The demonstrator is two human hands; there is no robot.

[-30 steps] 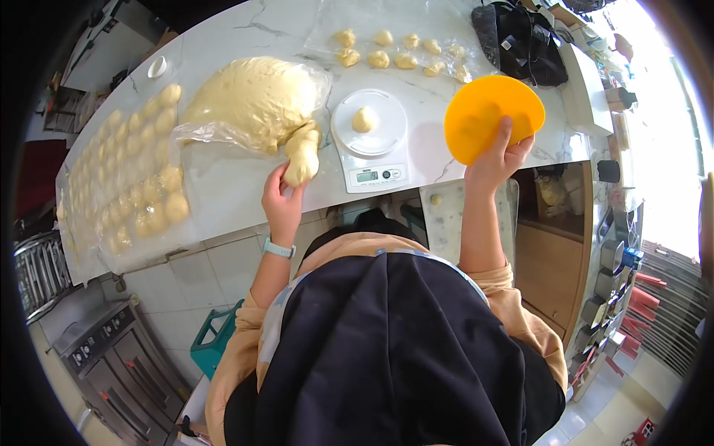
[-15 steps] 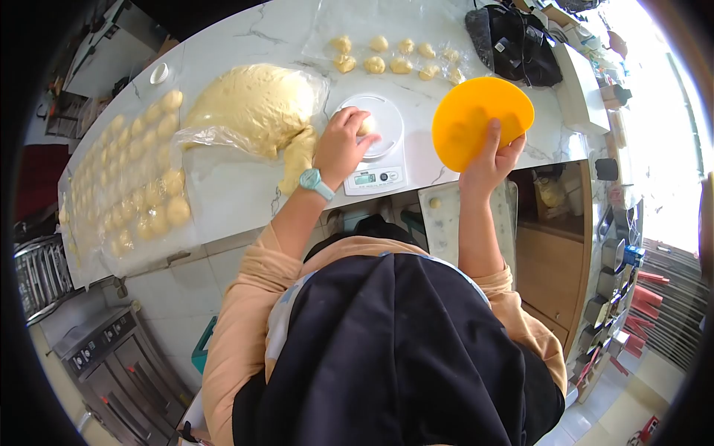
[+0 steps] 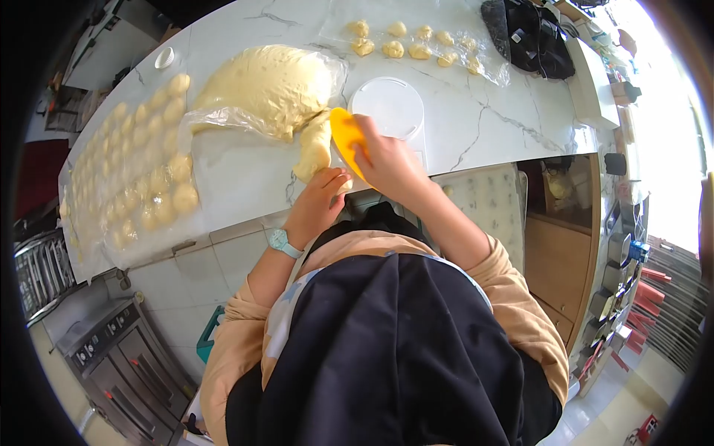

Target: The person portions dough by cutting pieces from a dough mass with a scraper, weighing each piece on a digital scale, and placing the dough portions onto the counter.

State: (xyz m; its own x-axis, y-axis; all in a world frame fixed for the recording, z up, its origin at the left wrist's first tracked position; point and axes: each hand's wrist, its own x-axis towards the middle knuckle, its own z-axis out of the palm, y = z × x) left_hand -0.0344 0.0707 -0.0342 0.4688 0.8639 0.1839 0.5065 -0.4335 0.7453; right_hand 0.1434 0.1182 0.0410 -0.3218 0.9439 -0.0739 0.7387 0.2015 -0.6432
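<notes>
My right hand (image 3: 390, 160) grips a yellow scraper (image 3: 347, 139), tilted on edge beside the narrow strip of dough (image 3: 315, 147). That strip runs from a large dough mass (image 3: 264, 85) on plastic. Near the counter's front edge my left hand (image 3: 320, 204) is closed around a small dough ball (image 3: 344, 185), which shows at its fingertips against the strip's lower end. The round plate of a white scale (image 3: 387, 108) is bare; the scraper and right hand hide much of the scale's front.
Rows of dough balls (image 3: 156, 171) lie under plastic at the left. Several small dough pieces (image 3: 419, 51) rest on plastic at the back. A white cup (image 3: 164, 57) stands at the back left, a black bag (image 3: 528, 37) at the back right.
My left hand took the dough ball off the scale and moved back toward the front edge. My right hand swung left with the scraper, from right of the scale to the dough strip.
</notes>
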